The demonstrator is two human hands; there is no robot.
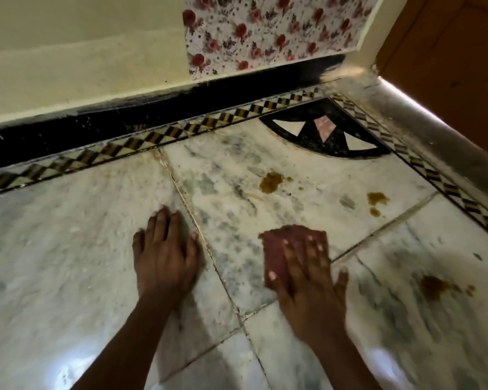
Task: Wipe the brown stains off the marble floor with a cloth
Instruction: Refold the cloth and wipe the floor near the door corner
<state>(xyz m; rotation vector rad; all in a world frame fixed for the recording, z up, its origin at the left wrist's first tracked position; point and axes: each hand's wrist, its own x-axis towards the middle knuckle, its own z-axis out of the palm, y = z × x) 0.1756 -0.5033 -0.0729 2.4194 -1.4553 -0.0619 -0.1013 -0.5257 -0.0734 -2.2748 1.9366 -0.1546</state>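
Cloth, a dull reddish-brown folded pad, lies flat on the marble floor under the right hand, its long axis running from near the person up and away, with its far edge pointing toward the corner of the room; motion blur softens its outline, so its weave and exact fold cannot be told. The right hand presses down on it with the palm flat and the fingers spread wide, not curled around it, thumb out to the right on the bare tile. The left hand is planted flat on the neighbouring tile, fingers extended and holding nothing, just across a dirty grout line from the cloth. Brown stains remain well apart from the pad: a larger blotch ahead of it, a smaller cluster to the right of that, and a smeared one on the tile to the right of the right hand. Farther out, a checkered border strip edges the marble, a black fan-shaped inlay fills the corner, and a black skirting runs below a cream wall bearing floral-patterned paper.
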